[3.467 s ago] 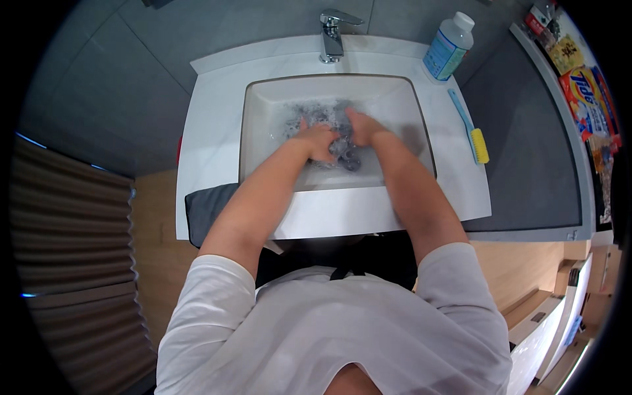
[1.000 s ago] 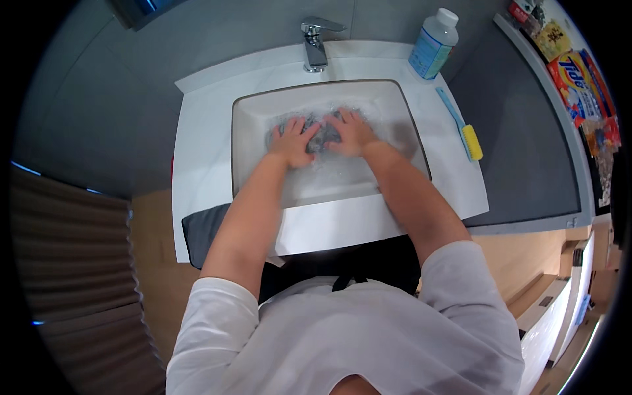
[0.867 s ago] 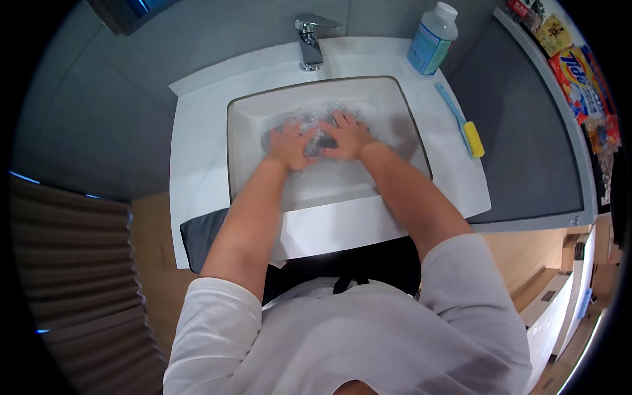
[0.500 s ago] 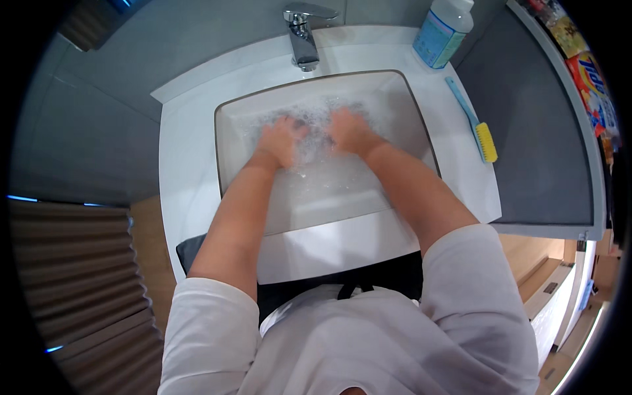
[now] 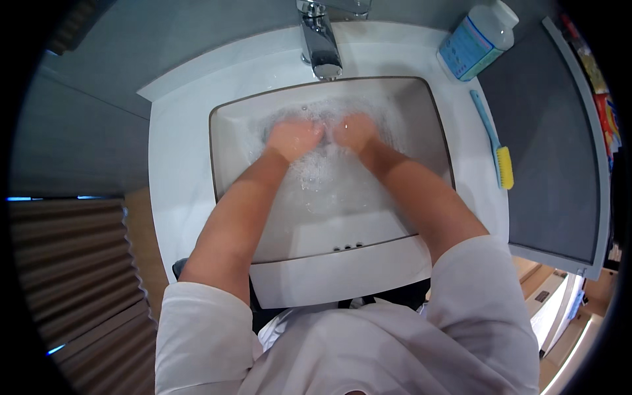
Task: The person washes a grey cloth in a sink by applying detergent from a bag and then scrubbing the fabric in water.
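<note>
Both of my hands are down in sudsy water in a white rectangular sink (image 5: 230, 164). My left hand (image 5: 295, 137) has its fingers curled downward into the foam. Just to its right, my right hand (image 5: 355, 130) is closed like a fist, knuckles up. A small gap of bubbles separates the two. Greyish patches show in the water around both hands, but foam and blur hide what the fingers hold. Above the sink's back edge stands a chrome faucet (image 5: 321, 49), with no stream of water visible from it.
On the white counter (image 5: 178, 171), a bottle with a blue label (image 5: 477, 43) stands at the back right. A blue-handled brush with yellow bristles (image 5: 503, 168) lies along the right edge. A grey panel (image 5: 559, 145) borders that side, and a brown pleated curtain (image 5: 79, 263) hangs at left.
My hands have gone from spread, blurred fingers to a curled, closed shape and sit a little closer together. The whole view has shifted slightly, with the faucet now nearer the top edge.
</note>
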A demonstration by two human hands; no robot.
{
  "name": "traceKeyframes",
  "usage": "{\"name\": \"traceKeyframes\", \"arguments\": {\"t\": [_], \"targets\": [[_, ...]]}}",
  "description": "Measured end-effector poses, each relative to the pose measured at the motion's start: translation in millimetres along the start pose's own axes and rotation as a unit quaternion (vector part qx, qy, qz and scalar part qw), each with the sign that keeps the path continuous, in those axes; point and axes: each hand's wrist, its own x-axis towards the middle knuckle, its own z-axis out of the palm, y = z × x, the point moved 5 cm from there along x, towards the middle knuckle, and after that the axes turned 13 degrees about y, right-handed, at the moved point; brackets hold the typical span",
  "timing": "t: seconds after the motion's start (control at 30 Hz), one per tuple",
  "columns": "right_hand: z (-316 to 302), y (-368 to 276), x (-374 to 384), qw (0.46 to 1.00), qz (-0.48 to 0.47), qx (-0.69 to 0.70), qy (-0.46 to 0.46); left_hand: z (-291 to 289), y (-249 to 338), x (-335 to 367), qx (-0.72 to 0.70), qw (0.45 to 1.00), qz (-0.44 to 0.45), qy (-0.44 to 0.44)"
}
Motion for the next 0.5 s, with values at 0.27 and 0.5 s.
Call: {"name": "traceKeyframes", "arguments": {"t": [0.27, 0.5], "targets": [[22, -3, 13, 0.983, 0.147, 0.075, 0.086, 35, 1, 26, -0.108, 0.986, -0.123, -0.007], [-39, -19, -28, 0.992, 0.016, 0.109, 0.059, -39, 3, -29, -0.117, 0.988, -0.1, -0.028]]}}
